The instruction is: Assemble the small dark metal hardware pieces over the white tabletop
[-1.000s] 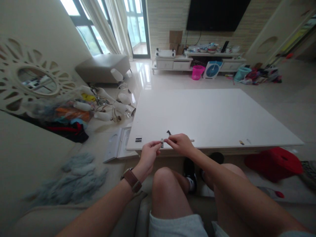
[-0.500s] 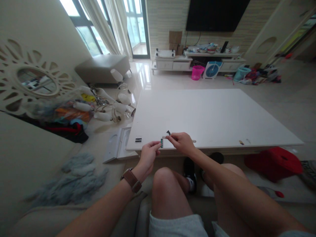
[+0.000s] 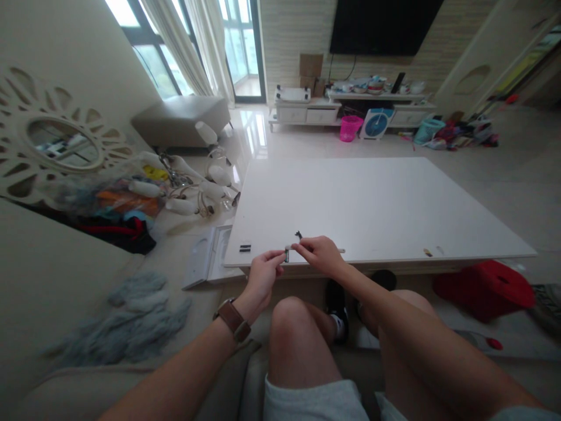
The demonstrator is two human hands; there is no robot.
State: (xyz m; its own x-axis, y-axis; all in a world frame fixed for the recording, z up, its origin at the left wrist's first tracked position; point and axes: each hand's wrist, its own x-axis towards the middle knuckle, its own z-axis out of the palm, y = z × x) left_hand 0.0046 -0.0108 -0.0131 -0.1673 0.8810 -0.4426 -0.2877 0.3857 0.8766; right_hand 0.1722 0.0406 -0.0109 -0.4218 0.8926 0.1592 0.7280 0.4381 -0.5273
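Observation:
My left hand [image 3: 265, 273] is closed in a pinch at the table's near edge. Between its thumb and finger stands a small green piece [image 3: 286, 256] with dark and light parts, too small to identify. My right hand [image 3: 322, 254] is closed too, gripping a small pale piece [image 3: 288, 247] whose tip is at the green piece's upper end. I cannot tell whether they touch. A pale stick end [image 3: 342, 251] shows past the right hand; whether it belongs to the gripped piece is hidden. Just beyond the right fingers is a small black object [image 3: 298, 235].
Two small dark strips [image 3: 245, 248] lie on the white table [image 3: 350, 199] at left. An open white box [image 3: 205, 257] stands beside the table, near a chandelier [image 3: 188, 187] on the floor. A red stool-like object [image 3: 491, 289] is at right.
The pale piece in my right hand has moved slightly left and down, to the upper end of the green piece. My left hand stays nearly still.

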